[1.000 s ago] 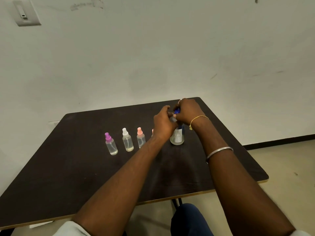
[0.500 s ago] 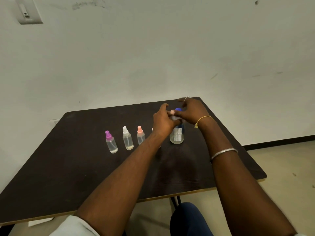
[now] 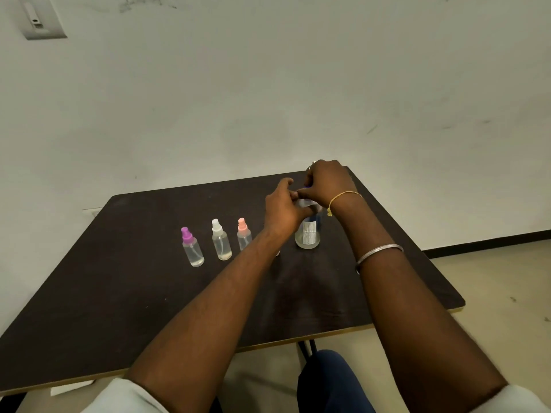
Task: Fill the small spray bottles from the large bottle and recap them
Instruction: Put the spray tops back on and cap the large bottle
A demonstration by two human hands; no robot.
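Just right of centre in the frame, the large bottle (image 3: 308, 238) stands upright on the dark table (image 3: 119, 293). The left hand (image 3: 283, 211) curls round its upper part and grips it. The right hand (image 3: 328, 186) is closed tightly over the bottle's top (the cap itself is hidden under the fingers). The two hands touch. To their left stands a row of small spray bottles, all capped and holding clear liquid: the purple-capped bottle (image 3: 192, 248), the white-capped bottle (image 3: 221, 244) and the pink-capped bottle (image 3: 244, 238).
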